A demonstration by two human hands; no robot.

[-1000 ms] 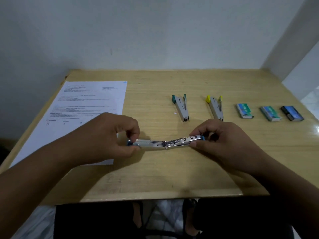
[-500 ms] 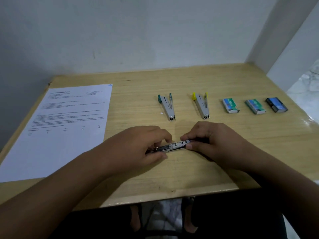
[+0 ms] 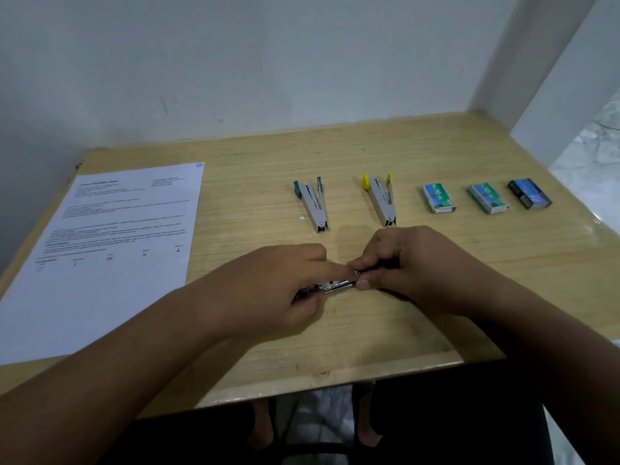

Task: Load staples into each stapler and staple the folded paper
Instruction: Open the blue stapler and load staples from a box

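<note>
I have both hands, left [image 3: 268,283] and right [image 3: 399,263], clenched on the metal stapler [image 3: 335,286], steadying it low over the table [image 3: 369,323] for loading.

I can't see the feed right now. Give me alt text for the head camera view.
Both hands, left hand and right hand, grip a metal stapler over the wooden table. Behind them lie a green stapler, a yellow stapler and three staple boxes. A printed sheet lies flat at left.
</note>
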